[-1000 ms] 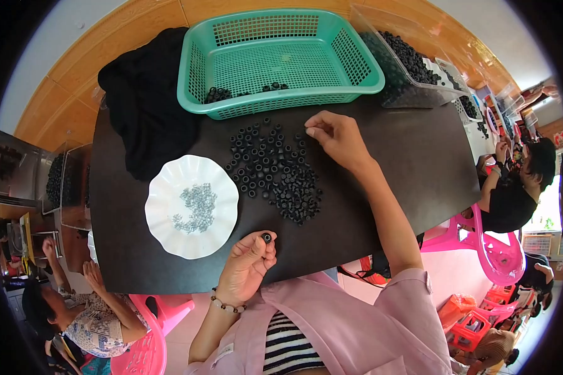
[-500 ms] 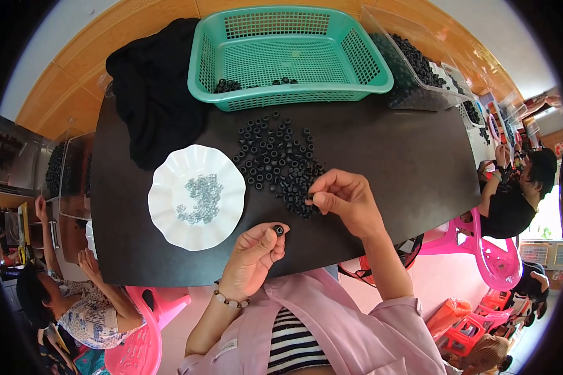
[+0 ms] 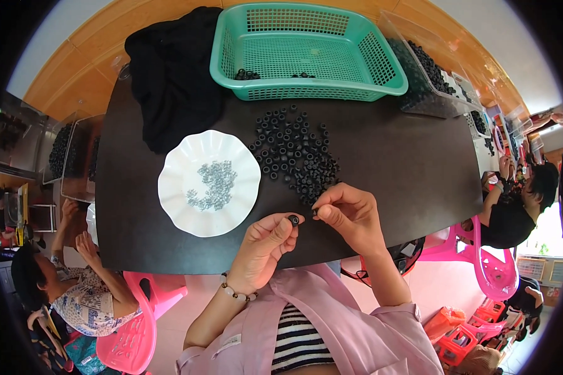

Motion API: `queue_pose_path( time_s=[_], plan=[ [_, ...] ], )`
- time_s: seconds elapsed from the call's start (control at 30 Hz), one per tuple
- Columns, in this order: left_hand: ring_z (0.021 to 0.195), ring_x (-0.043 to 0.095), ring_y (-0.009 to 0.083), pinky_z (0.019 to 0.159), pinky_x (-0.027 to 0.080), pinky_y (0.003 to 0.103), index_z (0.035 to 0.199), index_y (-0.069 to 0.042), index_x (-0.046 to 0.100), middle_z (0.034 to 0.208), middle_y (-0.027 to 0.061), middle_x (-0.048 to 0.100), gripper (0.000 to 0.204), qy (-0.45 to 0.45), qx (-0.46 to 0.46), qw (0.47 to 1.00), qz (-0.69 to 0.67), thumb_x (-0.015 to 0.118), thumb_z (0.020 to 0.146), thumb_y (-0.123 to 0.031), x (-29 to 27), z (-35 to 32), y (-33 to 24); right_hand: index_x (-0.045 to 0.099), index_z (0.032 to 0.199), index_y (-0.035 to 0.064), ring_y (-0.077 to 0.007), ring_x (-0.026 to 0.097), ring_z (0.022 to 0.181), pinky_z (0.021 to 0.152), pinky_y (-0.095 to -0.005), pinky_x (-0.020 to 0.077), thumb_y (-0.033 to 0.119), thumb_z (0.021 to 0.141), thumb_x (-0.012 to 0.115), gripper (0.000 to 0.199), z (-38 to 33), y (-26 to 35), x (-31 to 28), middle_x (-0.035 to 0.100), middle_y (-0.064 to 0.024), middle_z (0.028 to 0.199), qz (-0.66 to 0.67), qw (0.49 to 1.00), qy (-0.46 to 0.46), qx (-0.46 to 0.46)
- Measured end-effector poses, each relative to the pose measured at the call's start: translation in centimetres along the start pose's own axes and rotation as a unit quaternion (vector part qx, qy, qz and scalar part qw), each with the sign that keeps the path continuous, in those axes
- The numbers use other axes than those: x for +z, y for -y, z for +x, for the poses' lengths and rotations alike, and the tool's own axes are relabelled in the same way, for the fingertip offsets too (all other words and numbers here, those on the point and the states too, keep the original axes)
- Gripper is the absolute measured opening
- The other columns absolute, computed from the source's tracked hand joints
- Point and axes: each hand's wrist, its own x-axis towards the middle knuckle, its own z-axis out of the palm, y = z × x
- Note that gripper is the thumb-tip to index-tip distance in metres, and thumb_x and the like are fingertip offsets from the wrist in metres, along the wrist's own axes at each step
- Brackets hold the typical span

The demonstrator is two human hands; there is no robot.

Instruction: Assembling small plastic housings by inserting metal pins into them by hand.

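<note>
The left hand (image 3: 268, 245) pinches 1 hollow black piece (image 3: 294, 220); the right hand (image 3: 351, 217), nearby, 1 small dark part (image 3: 315, 212).

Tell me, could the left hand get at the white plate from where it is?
Probably yes: the white plate lies close by, ahead and to the left of the left hand, and I see nothing standing between them. That hand does hold a small black ring, though.

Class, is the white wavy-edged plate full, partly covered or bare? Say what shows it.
Partly covered: the small clear pieces lie spread over the middle of the white wavy-edged plate, while its rim shows bare.
</note>
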Motion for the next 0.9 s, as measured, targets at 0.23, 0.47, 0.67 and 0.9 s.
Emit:
queue_pose_path(
  time_s=[0.23, 0.47, 0.67, 0.9],
  plan=[
    [0.074, 0.052, 0.0077, 0.071, 0.044, 0.023, 0.104, -0.003, 0.063, 0.083, -0.0004, 0.059, 0.026, 0.009, 0.004, 1.000, -0.017, 0.062, 0.091, -0.026, -0.4, -0.3, 0.2, 0.068, 0.085, 0.0002, -0.0121, 0.056, 0.072, 0.068, -0.0249, 0.0441, 0.010, 0.080, 0.074, 0.013, -0.5, -0.1, 0.8, 0.064, -0.0050, 0.080, -0.094, 0.993, 0.010, -0.075],
    [0.074, 0.053, 0.0082, 0.070, 0.044, 0.023, 0.103, -0.002, 0.063, 0.084, 0.0007, 0.061, 0.027, 0.010, 0.011, 1.000, -0.006, 0.064, 0.090, -0.025, -0.7, -0.5, 0.2, 0.069, 0.082, 0.0030, -0.0145, 0.055, 0.069, 0.066, -0.0262, 0.0420, 0.012, 0.076, 0.076, 0.013, -0.2, 0.6, 1.1, 0.065, -0.0049, 0.075, -0.203, 0.964, 0.022, -0.173],
    [0.073, 0.053, 0.0087, 0.068, 0.043, 0.023, 0.101, -0.002, 0.064, 0.082, 0.0008, 0.061, 0.027, 0.008, 0.022, 1.000, 0.016, 0.065, 0.089, -0.026, -0.9, -0.6, 0.1, 0.069, 0.081, 0.0043, -0.0147, 0.055, 0.069, 0.065, -0.0270, 0.0420, 0.012, 0.075, 0.077, 0.012, -0.1, 0.7, 1.3, 0.065, -0.0037, 0.074, -0.223, 0.957, 0.030, -0.182],
    [0.073, 0.054, 0.0096, 0.067, 0.042, 0.024, 0.103, -0.002, 0.066, 0.080, 0.0020, 0.062, 0.028, 0.011, 0.042, 0.998, 0.041, 0.067, 0.087, -0.025, -1.2, -0.4, 0.2, 0.070, 0.080, 0.0051, -0.0145, 0.055, 0.068, 0.065, -0.0270, 0.0418, 0.012, 0.074, 0.077, 0.012, 0.1, 0.6, 1.4, 0.065, -0.0026, 0.074, -0.248, 0.949, 0.039, -0.190]
  ],
)
